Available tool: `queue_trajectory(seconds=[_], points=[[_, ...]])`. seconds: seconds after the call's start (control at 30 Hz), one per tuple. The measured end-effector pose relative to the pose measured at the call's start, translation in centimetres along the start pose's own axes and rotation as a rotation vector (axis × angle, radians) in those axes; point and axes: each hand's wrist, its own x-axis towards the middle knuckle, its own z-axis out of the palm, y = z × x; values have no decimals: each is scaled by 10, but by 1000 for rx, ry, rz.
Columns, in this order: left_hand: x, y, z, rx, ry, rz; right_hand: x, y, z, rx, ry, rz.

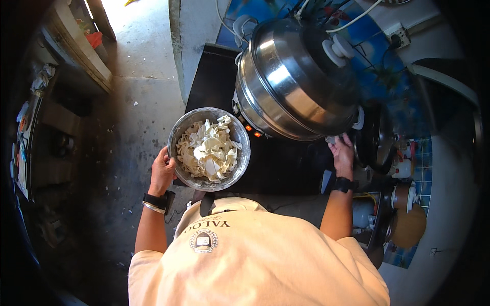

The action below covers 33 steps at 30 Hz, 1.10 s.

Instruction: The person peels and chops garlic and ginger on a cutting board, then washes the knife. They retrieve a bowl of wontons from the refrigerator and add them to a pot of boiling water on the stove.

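My left hand (163,171) grips the left rim of a round metal bowl (244,157), thumb on the outside near the edge. Crumpled, pale sheets that look like floury dough (210,149) fill much of the bowl. To its upper right is a large stainless steel steamer pot (281,99) with its domed lid on and a pale knob (338,50) on top. At the pot's lower right, my right hand (342,151) has its fingers on a small light-grey handle (330,140); the pot's side partly hides the fingertips.
Under the bowl and pot lies a black countertop (283,168). Two orange lights (252,131) glow by the pot's base. A dark pan (377,141) stands right of the pot. Cables (356,17) run behind it, near a wall socket (399,37). Concrete floor (147,103) lies left.
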Motion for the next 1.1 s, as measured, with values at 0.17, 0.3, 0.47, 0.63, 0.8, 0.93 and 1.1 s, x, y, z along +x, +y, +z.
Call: queue_trajectory(seconds=[0.17, 0.3, 0.47, 0.63, 0.8, 0.93, 1.1], points=[[22, 10, -14, -56, -87, 53, 10, -4, 3, 104, -156, -96], [22, 20, -19, 87, -152, -152, 3, -1, 2, 73, -1, 18], [45, 77, -51, 38, 78, 193, -3, -3, 1, 61, -16, 25], [89, 150, -67, 213, -70, 339, -11, -3, 6, -4, 71, 1], [156, 218, -18, 190, -244, 470, -8, -2, 18, -36, 155, 58], [213, 250, 32, 262, -480, 400, -8, -5, 30, -48, 290, 120], [252, 262, 87, 3, -561, 259, -19, -2, 39, -43, 132, -57]])
